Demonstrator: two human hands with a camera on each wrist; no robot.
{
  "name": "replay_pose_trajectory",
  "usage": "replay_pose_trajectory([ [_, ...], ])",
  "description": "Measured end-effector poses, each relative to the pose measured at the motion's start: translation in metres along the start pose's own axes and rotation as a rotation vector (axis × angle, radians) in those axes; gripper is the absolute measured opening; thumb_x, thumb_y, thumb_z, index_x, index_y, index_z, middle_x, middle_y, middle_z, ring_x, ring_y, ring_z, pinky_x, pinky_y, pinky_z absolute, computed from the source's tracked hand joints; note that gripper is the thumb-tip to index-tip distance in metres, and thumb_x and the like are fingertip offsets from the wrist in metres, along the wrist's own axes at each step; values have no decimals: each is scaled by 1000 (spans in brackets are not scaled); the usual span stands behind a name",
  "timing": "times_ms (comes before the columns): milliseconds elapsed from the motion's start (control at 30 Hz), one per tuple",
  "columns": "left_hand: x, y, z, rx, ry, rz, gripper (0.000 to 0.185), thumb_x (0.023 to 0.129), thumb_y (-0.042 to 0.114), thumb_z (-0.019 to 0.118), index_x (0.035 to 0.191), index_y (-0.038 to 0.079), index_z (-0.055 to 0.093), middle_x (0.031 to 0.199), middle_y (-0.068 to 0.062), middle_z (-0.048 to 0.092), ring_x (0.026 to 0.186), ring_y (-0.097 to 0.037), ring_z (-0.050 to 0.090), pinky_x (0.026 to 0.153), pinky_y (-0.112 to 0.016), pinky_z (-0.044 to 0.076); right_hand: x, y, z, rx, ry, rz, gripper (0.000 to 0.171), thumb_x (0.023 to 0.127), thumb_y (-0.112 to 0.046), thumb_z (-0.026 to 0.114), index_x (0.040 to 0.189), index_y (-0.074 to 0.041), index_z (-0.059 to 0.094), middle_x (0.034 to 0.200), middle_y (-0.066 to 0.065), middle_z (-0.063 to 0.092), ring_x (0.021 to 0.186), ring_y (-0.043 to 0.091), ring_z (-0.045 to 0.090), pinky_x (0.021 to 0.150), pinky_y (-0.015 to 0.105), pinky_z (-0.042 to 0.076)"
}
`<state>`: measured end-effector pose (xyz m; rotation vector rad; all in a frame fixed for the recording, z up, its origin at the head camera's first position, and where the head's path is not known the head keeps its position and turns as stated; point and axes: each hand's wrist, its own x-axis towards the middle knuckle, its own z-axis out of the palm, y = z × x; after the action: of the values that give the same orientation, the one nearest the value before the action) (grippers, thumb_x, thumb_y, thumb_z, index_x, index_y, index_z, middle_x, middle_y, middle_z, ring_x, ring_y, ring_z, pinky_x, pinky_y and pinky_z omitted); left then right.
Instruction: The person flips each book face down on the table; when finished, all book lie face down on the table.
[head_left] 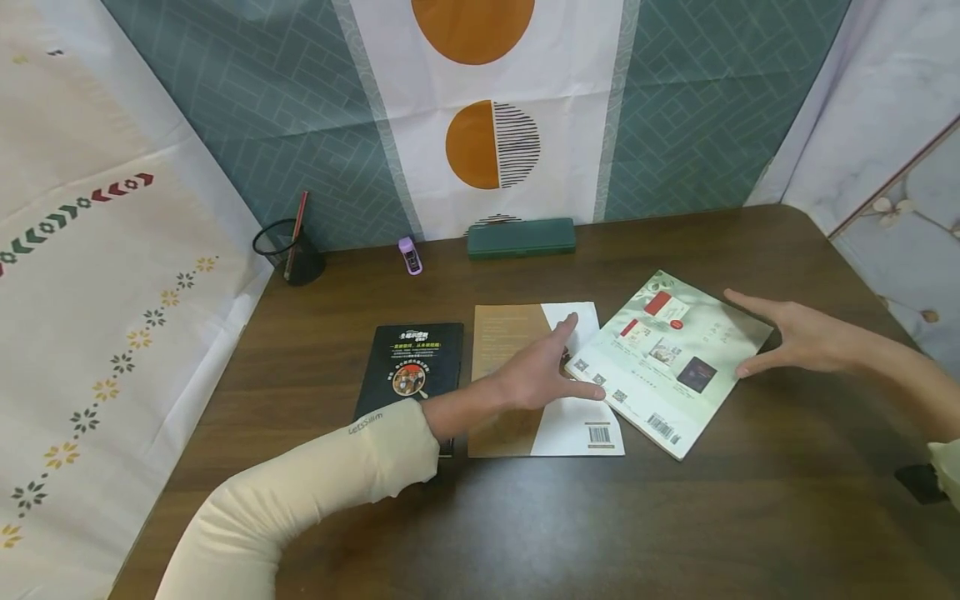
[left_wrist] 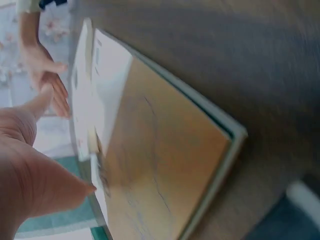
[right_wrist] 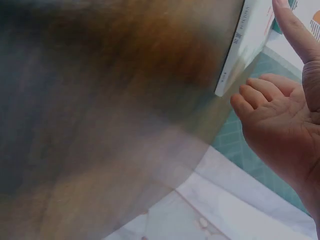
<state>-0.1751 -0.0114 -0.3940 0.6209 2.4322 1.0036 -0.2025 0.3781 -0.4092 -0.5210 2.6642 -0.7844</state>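
From the left I see a black book (head_left: 408,367) flat on the counter (head_left: 525,517), then a brown-and-white book (head_left: 517,333). My left grip (head_left: 536,375), fingers apart and straight, rests over it, touching the green book's (head_left: 675,358) near corner. My right grip (head_left: 798,337), also spread, sits at that green book's far edge.

Pale green book (head_left: 675,358), brown-and-white book (head_left: 517,333) (barcode printed), black book (head_left: 408,362), dark wood table (head_left: 525,517)
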Motion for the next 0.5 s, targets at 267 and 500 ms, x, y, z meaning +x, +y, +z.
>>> replay_pose_trajectory([
  [267,16,-23,-1,140,-90,150,115,92,38,86,171,9,9,177,-3,14,159,-7,18,124,-23,24,-8,4,6,-66,38,53,113,79,-28,96,161,10,29,158,43,33,142,64,34,107,75,35],
  [500,22,-30,3,250,-115,229,102,97,39,80,172,15,16,176,-1,22,159,-16,24,124,-28,28,-11,4,9,-93,62,74,112,78,-31,96,161,8,32,156,44,35,141,63,36,106,75,38],
])
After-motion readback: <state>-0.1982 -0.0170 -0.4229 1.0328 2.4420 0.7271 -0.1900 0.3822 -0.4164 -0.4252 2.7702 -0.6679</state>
